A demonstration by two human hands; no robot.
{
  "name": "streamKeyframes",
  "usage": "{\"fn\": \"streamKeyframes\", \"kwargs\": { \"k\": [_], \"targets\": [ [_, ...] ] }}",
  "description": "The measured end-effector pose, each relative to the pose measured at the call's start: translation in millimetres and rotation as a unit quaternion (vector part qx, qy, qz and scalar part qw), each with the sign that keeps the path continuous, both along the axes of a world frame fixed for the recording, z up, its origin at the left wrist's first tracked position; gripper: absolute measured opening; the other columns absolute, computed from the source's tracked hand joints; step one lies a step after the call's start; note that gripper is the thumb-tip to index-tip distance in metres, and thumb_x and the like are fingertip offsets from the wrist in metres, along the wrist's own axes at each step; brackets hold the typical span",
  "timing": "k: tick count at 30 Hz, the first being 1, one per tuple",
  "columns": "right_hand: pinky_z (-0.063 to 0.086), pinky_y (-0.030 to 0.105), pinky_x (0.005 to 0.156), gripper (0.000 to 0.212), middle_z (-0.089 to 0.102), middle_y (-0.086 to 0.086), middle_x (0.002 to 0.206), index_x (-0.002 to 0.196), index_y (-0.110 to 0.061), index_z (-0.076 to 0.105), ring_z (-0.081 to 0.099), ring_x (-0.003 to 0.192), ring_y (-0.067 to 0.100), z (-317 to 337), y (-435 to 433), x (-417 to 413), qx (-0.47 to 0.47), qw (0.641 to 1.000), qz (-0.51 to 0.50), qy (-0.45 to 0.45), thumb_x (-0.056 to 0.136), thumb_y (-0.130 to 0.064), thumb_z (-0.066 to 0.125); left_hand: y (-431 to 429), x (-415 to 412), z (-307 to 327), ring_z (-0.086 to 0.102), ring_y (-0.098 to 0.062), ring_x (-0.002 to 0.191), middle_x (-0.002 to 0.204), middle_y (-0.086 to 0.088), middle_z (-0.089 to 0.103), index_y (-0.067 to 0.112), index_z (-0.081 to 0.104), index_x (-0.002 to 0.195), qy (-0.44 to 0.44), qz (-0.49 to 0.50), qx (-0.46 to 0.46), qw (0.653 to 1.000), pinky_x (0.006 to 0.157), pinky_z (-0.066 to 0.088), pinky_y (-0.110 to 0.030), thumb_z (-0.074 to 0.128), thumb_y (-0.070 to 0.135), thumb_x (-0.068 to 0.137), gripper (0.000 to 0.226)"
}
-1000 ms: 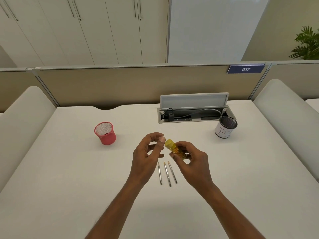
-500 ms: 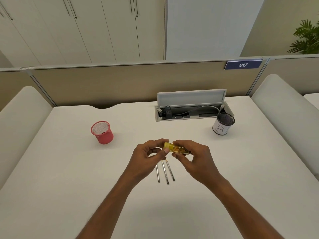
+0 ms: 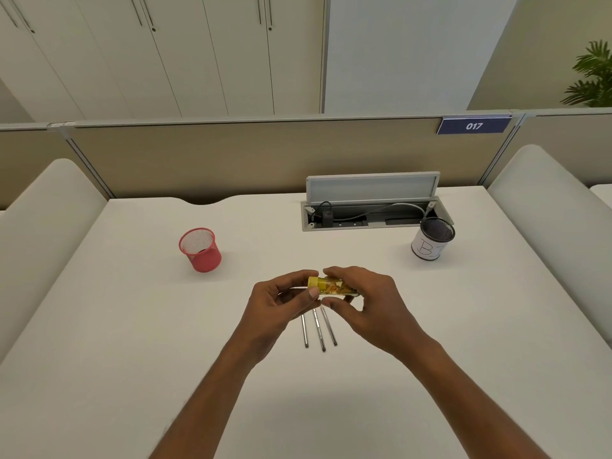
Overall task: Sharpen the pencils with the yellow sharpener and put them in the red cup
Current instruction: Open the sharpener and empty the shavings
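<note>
Above the middle of the white table (image 3: 132, 326), both hands hold the yellow sharpener (image 3: 331, 286), a clear yellow tube lying sideways with shavings inside. My right hand (image 3: 367, 303) grips its right part between thumb and fingers. My left hand (image 3: 281, 303) pinches its yellow left end. Three grey pencils (image 3: 319, 331) lie side by side on the table just below the hands, their far ends hidden by them. The red mesh cup (image 3: 200, 250) stands upright at the back left, apart from everything.
A black mesh cup with a white label (image 3: 430, 243) stands at the back right. Behind it is an open cable hatch (image 3: 371, 213) with plugs and its lid raised. Padded white dividers flank the table, and a beige partition closes the far edge.
My left hand has closed onto the sharpener's left end. The sharpener has turned from tilted to lying level between both hands.
</note>
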State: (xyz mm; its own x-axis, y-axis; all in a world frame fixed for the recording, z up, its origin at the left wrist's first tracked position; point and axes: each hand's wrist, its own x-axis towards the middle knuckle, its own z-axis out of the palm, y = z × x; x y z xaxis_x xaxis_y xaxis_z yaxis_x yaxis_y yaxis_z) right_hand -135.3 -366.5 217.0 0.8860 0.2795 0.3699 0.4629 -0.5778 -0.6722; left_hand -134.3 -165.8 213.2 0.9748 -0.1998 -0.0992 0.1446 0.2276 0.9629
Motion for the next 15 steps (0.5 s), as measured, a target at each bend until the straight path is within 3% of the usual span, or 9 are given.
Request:
{"fn": "streamKeyframes", "kwargs": {
  "k": [7, 13, 15],
  "targets": [
    [0.046, 0.012, 0.075, 0.027, 0.069, -0.012, 0.106, 0.123, -0.021, 0.064, 0.058, 0.088, 0.002, -4, 15, -1, -0.019, 0.999, 0.023, 0.016, 0.098, -0.029, 0.066, 10, -6, 3, 0.075, -0.031, 0.106, 0.11, -0.015, 0.078, 0.006, 0.076, 0.116, 0.018, 0.006, -0.009, 1.0, 0.088, 0.06, -0.033, 0.075, 0.017, 0.083, 0.035],
    [0.046, 0.022, 0.094, 0.04, 0.063, -0.011, 0.126, 0.141, -0.026, 0.05, 0.056, 0.109, 0.006, -7, 24, -6, -0.093, 0.994, 0.054, 0.034, 0.103, -0.039, 0.054, 20, -11, 4, 0.077, -0.032, 0.1, 0.104, -0.015, 0.08, 0.008, 0.079, 0.112, 0.001, 0.001, 0.037, 0.999, 0.088, 0.062, -0.039, 0.078, 0.02, 0.082, 0.033],
    [0.047, 0.026, 0.092, 0.037, 0.064, -0.009, 0.121, 0.14, -0.025, 0.051, 0.056, 0.107, 0.011, -6, 27, -5, -0.107, 0.992, 0.063, 0.029, 0.105, -0.036, 0.052, 20, -12, 5, 0.076, -0.032, 0.101, 0.103, -0.016, 0.08, 0.009, 0.079, 0.112, 0.011, 0.004, 0.04, 0.999, 0.09, 0.061, -0.042, 0.078, 0.023, 0.083, 0.032]
  ]
}}
